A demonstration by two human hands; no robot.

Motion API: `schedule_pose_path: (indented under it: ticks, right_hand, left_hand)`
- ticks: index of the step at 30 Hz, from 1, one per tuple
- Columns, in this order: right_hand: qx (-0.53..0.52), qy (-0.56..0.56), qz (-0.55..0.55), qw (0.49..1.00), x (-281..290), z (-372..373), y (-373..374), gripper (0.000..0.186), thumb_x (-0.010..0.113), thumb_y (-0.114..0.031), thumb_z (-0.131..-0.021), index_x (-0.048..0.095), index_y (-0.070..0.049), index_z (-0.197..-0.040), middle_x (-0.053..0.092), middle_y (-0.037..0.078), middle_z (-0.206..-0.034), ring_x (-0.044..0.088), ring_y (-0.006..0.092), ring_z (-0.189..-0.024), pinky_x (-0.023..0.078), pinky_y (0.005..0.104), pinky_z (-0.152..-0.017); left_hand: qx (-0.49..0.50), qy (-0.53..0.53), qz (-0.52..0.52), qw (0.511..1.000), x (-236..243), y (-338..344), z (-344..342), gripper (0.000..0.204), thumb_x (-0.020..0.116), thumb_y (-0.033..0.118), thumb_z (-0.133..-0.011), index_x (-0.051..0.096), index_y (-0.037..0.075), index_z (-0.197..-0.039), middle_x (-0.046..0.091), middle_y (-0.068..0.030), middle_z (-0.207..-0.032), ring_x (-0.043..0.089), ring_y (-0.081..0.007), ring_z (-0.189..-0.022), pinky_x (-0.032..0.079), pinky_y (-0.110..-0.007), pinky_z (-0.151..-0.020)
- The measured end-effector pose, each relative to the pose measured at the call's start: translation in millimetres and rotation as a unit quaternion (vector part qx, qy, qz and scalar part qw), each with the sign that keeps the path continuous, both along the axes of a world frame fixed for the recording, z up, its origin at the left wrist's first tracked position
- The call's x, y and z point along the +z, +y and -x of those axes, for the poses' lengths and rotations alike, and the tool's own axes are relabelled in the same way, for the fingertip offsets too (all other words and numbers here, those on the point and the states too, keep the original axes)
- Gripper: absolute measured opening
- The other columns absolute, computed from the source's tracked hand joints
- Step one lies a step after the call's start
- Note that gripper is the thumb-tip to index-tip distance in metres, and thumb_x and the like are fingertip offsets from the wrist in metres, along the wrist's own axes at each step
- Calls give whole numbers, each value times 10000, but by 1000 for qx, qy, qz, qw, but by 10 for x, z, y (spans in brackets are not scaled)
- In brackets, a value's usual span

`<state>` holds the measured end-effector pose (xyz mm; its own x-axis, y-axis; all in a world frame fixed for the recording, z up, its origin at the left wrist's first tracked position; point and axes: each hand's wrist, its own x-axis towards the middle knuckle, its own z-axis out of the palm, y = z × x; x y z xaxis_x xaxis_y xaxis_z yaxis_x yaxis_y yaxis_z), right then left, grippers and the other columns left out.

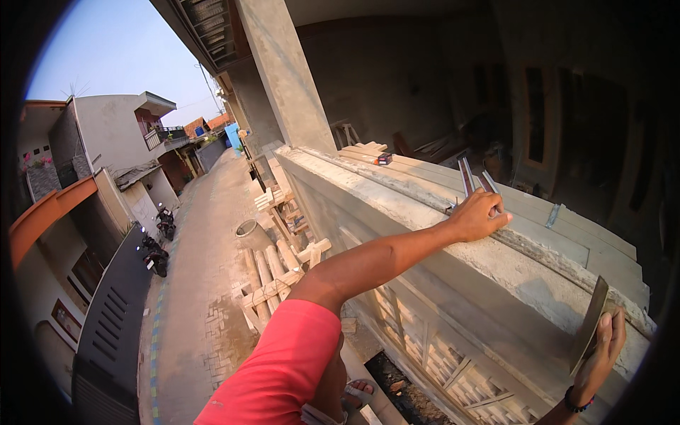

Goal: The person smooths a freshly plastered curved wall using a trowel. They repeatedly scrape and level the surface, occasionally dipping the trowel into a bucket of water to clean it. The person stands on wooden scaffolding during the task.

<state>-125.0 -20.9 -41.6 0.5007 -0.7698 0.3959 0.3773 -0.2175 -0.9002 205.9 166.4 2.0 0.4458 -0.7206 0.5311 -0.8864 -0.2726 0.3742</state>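
My left hand (482, 214) rests on the top of a plastered wall (400, 205), its fingers curled; whatever they grip is hidden. Just beyond it, two narrow metal strips (466, 176) stick up, and a small metal piece (450, 207) lies beside the wrist. My right hand (602, 347), lower right, grips a flat rectangular plastering trowel (590, 326) from behind. The trowel's blade stands on edge near the wall's near end. A rough mortar ridge (542, 251) runs along the wall top.
Pale boards (528, 205) lie along the wall's inner side, with a small dark box (383, 159) on them. A concrete column (287, 78) rises at the far end. Below left are stacked timber (273, 280), a concrete pipe (249, 230) and a paved lane (205, 241) with parked motorcycles (153, 253).
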Motion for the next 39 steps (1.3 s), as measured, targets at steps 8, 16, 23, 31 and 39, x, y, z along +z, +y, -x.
schedule_pose_path:
  ticks: [8, 16, 23, 31, 39]
  right_hand:
    - [-15, 14, 8, 1000, -134, 27, -224, 542, 614, -338, -986, 476, 6, -1382, 572, 41, -999, 551, 104, -797, 467, 239, -687]
    - [20, 19, -7, 1000, -261, 26, -574, 456, 604, -363, -990, 526, -41, -1304, 556, 18, -918, 542, 92, -738, 464, 241, -631]
    - [35, 19, 6, 999, -183, 29, -428, 451, 595, -379, -994, 527, -51, -1296, 552, 9, -863, 536, 83, -695, 462, 235, -604]
    - [-41, -3, -33, 999, -332, -27, -498, 570, 593, -374, -995, 448, -37, -1432, 585, 39, -909, 566, 110, -697, 488, 258, -616]
    - [-53, -26, -38, 997, -363, -11, -449, 583, 589, -356, -1000, 419, -38, -1459, 602, 66, -974, 591, 130, -716, 506, 273, -631]
  left_hand:
    - [7, 52, 3, 999, 40, 26, 44, 374, 667, 393, -882, 602, 28, -923, 627, -142, -925, 542, -287, -1031, 470, -423, -839]
    - [-29, 12, 1, 999, 52, 21, 47, 383, 660, 372, -894, 615, 4, -988, 626, -155, -901, 561, -307, -1017, 469, -441, -855]
    - [-35, -49, -4, 998, 48, 26, 84, 376, 666, 348, -886, 623, -8, -998, 656, -175, -947, 575, -322, -1053, 480, -451, -867]
    - [-105, -77, 71, 989, 452, 187, 447, 267, 659, 280, -897, 613, 22, -945, 608, -93, -744, 623, -272, -749, 489, -407, -626]
    - [-419, 22, -247, 873, -50, 987, 1762, 236, 668, 217, -869, 539, 19, -881, 574, -151, -729, 585, -362, -656, 473, -452, -595]
